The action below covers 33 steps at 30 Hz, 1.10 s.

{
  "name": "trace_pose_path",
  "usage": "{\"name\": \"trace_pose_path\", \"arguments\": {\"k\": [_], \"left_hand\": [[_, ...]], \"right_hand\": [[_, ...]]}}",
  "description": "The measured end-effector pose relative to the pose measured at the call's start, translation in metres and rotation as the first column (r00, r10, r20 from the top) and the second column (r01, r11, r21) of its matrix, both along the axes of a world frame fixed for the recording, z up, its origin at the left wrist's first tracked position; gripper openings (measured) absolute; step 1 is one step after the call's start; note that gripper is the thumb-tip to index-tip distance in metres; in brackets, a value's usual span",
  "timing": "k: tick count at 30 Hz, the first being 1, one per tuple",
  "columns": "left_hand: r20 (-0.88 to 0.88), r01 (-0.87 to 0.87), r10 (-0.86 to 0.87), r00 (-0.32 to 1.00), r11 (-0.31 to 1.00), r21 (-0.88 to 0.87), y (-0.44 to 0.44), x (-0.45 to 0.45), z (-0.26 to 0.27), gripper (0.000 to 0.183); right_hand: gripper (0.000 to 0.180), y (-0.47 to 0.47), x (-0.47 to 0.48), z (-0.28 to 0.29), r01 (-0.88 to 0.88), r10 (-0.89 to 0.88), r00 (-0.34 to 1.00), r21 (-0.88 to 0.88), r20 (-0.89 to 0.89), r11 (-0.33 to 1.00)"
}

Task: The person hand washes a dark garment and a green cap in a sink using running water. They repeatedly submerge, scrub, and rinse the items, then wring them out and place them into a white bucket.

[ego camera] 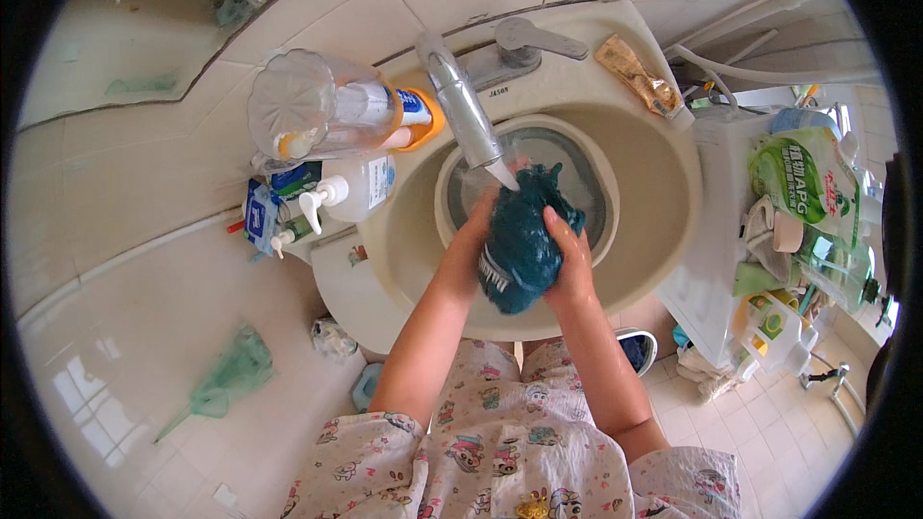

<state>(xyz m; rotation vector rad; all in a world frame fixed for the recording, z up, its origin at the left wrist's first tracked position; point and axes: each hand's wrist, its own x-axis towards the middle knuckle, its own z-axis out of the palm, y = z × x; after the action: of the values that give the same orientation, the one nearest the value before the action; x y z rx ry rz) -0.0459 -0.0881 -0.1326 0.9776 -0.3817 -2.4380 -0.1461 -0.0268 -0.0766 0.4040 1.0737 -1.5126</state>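
Both my hands hold a wet, bunched dark teal cloth with pale lettering, above a round basin of water in the washbasin. My left hand grips its left side; my right hand grips its right side, the thumb on top. Water runs from the chrome faucet spout onto the far end of the cloth. The faucet lever stands behind. Parts of my fingers are hidden under the cloth.
Left of the faucet are a clear plastic container and a pump bottle. A squeezed tube lies on the back right rim. At right, a green detergent pouch and a yellow-labelled jug crowd a white surface.
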Motion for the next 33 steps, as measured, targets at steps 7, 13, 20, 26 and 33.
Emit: {"name": "trace_pose_path", "arguments": {"k": [7, 13, 20, 26, 33], "left_hand": [[0.338, -0.117, 0.150, 0.929, 0.986, -0.116, 0.007, -0.002, -0.004, 0.038], [0.882, 0.749, 0.420, 0.213, 0.510, -0.424, 0.011, 0.002, 0.000, 0.029], [0.781, 0.976, 0.593, 0.196, -0.038, -0.216, 0.031, -0.012, -0.087, 0.057], [0.957, 0.947, 0.117, 0.265, 0.155, -0.282, -0.005, -0.026, -0.078, 0.057], [0.672, 0.501, 0.321, 0.668, 0.474, -0.724, 0.005, -0.017, -0.118, 0.043]], "right_hand": [[0.024, -0.007, -0.032, -0.064, -0.123, 0.313, 0.158, 0.295, -0.937, 0.947], [0.033, -0.005, -0.057, -0.106, -0.073, 0.591, -0.486, 0.704, -0.643, 0.706], [0.031, 0.005, -0.023, -0.183, 0.042, 0.526, -0.792, 0.832, -0.309, 0.553], [0.061, -0.011, -0.031, -0.174, -0.094, 0.781, -0.553, 0.954, -0.289, 0.286], [0.059, -0.007, -0.058, -0.121, -0.371, 0.539, 0.573, 0.391, -0.618, 0.842]]}}
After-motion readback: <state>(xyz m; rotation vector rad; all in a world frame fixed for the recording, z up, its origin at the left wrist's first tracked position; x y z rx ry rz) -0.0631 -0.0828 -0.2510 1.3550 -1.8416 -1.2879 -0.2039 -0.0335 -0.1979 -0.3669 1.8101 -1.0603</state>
